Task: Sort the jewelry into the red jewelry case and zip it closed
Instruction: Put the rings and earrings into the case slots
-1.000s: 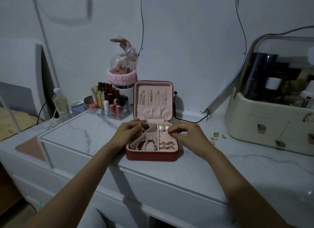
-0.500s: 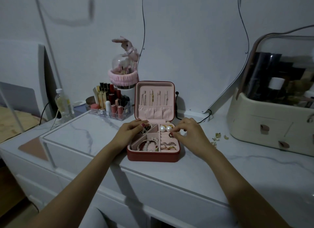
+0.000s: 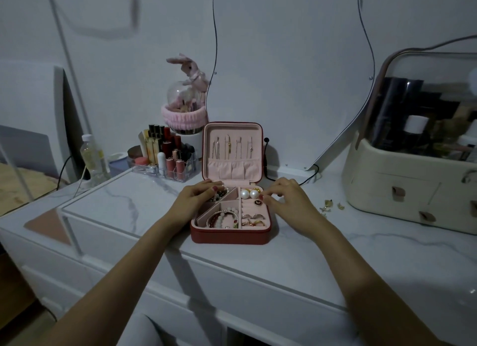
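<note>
**Small pieces going into the case**

Her right hand (image 3: 289, 203) pinches something tiny at the case (image 3: 229, 236) rim; left hand (image 3: 198, 197) curls over beads (image 3: 219, 192) inside. Earrings (image 3: 249, 193) look light, slippery: take them by the posts.

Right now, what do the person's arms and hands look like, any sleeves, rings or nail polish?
Both forearms are bare with no sleeves in view. The left hand and the right hand show red or pink polish on the nails of the fingers. No watch or bracelet shows on either wrist; rings cannot be made out.
</note>
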